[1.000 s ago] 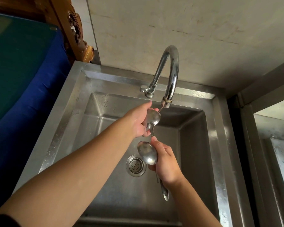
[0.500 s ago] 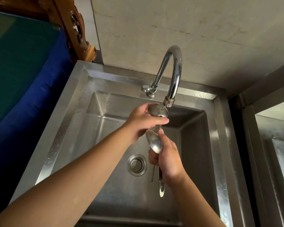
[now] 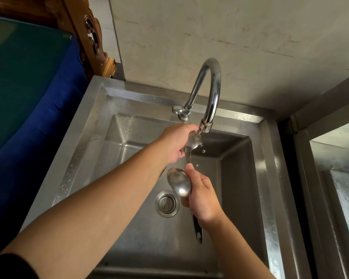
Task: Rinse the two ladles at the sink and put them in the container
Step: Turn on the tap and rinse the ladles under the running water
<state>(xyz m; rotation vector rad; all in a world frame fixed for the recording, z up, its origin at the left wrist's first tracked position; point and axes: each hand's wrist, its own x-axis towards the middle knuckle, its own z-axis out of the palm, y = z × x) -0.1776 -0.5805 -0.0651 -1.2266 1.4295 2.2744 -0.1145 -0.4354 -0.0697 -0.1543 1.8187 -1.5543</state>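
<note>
Two steel ladles are held over the steel sink (image 3: 270,178). My left hand (image 3: 174,143) cups the bowl of the upper ladle (image 3: 194,140) right under the spout of the curved tap (image 3: 209,93); water drops fall beside it. My right hand (image 3: 204,200) grips both handles together. The lower ladle (image 3: 179,184) shows its rounded bowl above the right hand's fingers, and a handle end (image 3: 197,231) sticks out below the wrist. No container is in view.
The round drain strainer (image 3: 167,203) lies in the basin under the hands. A blue and green covered surface (image 3: 28,97) stands left of the sink, with carved wood (image 3: 89,33) behind it. A second steel unit (image 3: 340,188) borders the right side.
The lower ladle and my right hand have dropped a little away from the tap since half a second ago. My left hand stays on the upper ladle's bowl under the spout.
</note>
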